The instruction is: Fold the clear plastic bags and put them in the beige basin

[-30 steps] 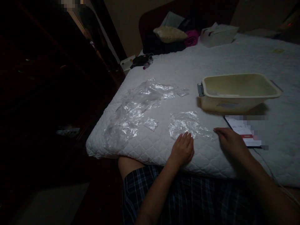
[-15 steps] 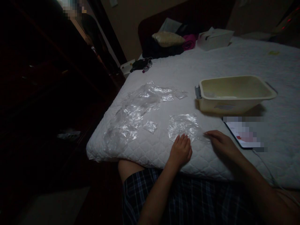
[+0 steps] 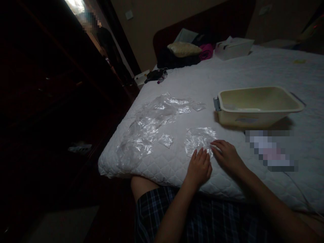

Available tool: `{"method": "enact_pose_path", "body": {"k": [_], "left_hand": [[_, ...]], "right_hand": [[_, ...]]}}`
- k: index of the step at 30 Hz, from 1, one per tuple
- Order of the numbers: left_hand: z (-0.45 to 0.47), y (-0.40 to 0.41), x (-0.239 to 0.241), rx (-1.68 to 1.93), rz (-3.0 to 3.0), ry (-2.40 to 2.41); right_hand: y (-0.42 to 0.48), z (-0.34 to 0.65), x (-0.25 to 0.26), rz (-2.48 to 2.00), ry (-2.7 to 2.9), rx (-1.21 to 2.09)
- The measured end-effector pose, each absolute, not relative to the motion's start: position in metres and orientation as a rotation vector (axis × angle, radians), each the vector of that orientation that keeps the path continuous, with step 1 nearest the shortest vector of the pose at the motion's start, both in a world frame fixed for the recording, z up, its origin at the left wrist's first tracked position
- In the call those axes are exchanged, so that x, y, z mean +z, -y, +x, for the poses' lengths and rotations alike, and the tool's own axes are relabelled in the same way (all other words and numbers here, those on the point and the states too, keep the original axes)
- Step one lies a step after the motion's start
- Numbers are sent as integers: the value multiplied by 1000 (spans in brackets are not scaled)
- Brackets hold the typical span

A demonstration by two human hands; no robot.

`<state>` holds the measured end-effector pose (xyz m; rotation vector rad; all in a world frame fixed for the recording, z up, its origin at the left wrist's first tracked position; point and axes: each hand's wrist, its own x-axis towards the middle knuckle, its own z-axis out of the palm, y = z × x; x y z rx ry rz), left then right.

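While the left hand is lying flat on the near edge of a bag on the bed, the right hand is seemingly pinching its right side, slick film risking slipping under uneven pulling.

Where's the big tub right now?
In the head view, the cream tub is on the right, sitting on the bed, beyond the right hand and farther right than the clear plastic.

clear plastic bag – crinkled, spread flat
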<state>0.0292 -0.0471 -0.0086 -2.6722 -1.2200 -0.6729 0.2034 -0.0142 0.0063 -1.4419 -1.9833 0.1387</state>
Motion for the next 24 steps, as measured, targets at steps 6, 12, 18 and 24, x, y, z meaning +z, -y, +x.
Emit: {"method": "enact_pose_path", "body": {"k": [6,12,18,24], "left_hand": [[29,48,-7,-685,-2641,1267],[30,49,-8,-781,-2626,1281],[18,51,-3,-1042,-2546,1230],[-9,45,9,-1065,-2529,1358]], "right_hand": [[12,201,-3,-1431,2079,16],[17,201,0,-1405,2051,-3],[15,205,9,-1365,2019,-37],[13,205,10,-1300,2288,-56]]}}
